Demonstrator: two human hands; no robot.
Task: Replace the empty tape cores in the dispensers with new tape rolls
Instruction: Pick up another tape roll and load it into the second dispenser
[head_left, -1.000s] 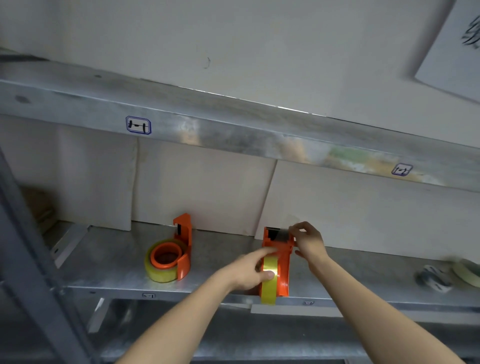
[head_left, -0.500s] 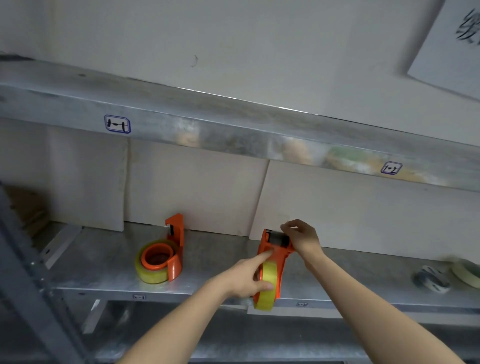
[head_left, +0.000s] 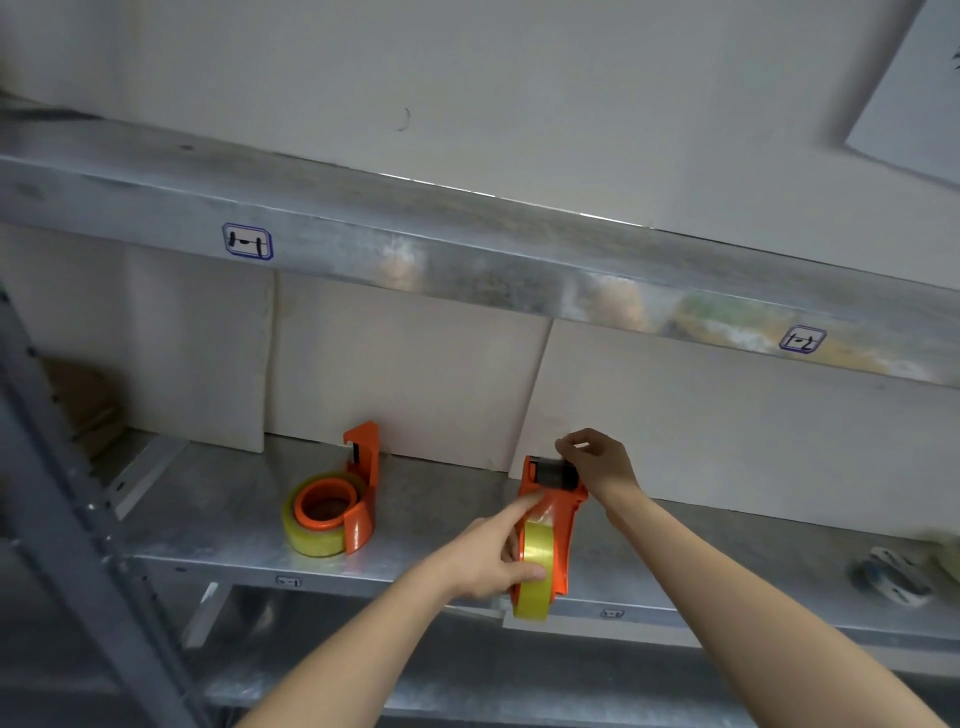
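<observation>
An orange tape dispenser (head_left: 563, 525) stands on edge at the front of the metal shelf (head_left: 447, 525), with a yellow tape roll (head_left: 536, 566) mounted in it. My left hand (head_left: 491, 558) grips the roll and dispenser body, index finger stretched along the top of the roll. My right hand (head_left: 597, 462) pinches the dispenser's black cutter end. A second orange dispenser (head_left: 358, 499) lies flat to the left, holding a clear-yellow roll (head_left: 311, 535).
An empty grey tape core (head_left: 891, 574) lies at the shelf's right end, with a pale roll (head_left: 948, 553) at the frame edge. White boards line the back. An upper shelf beam (head_left: 467, 270) hangs overhead; a grey upright (head_left: 67, 509) stands left.
The held dispenser has been drawn a little toward the shelf's front edge and tilted. Both hands keep their hold. The view shifted slightly.
</observation>
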